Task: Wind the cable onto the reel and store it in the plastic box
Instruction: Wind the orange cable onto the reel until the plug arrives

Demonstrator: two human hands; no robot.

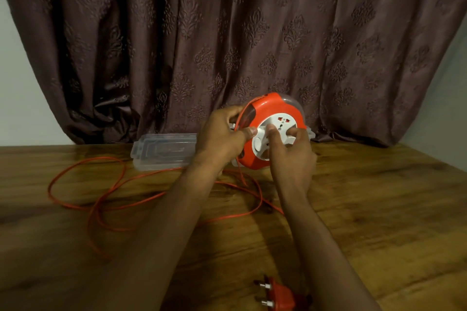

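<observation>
Two bare hands are holding an orange and white cable reel upright above a wooden surface, in front of a dark patterned curtain. The left hand is gripping the reel's orange rim, its thumb lying against the edge of the white socket face and its fingers curling round the back. The right hand is gripping the white centre of the reel, with fingers curled over the hub and the thumb pressing near the sockets. An orange cable is running down from the reel beside the left hand and lying in loose loops on the surface, below and to the left of both forearms. The cable's orange plug is lying on the surface near the right forearm, close to the person. A clear plastic box is sitting on the surface just behind and to the left of the left hand, partly hidden by it. Whether it is closed is unclear.
</observation>
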